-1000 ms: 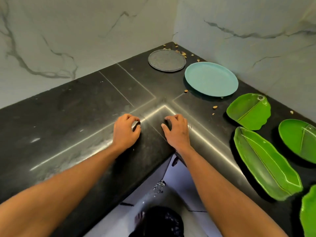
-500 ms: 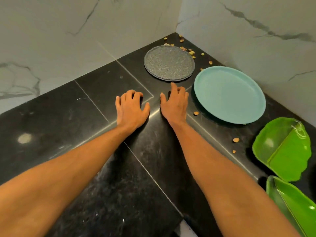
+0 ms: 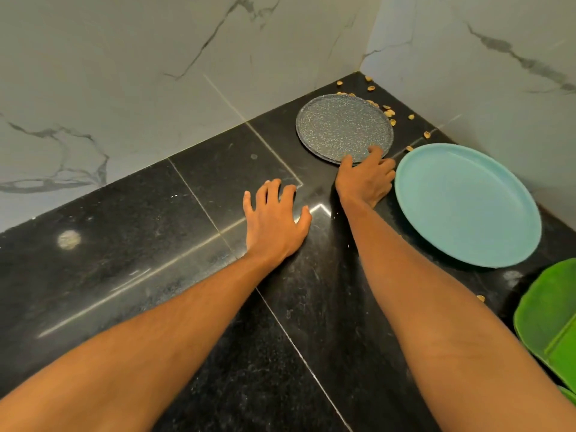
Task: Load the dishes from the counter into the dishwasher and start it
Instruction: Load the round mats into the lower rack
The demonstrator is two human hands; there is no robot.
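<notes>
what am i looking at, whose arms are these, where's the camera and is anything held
No machine: a person's two bare arms, seen by one camera worn on the head, looking down. The surface is a black counter in a marble-walled corner. On it lie a grey speckled plate, a teal plate, a green leaf-shaped dish and scattered crumbs. The left hand rests open on the counter, holding nothing. The right hand touches the grey speckled plate's near rim; whether it grips, I cannot tell.
</notes>
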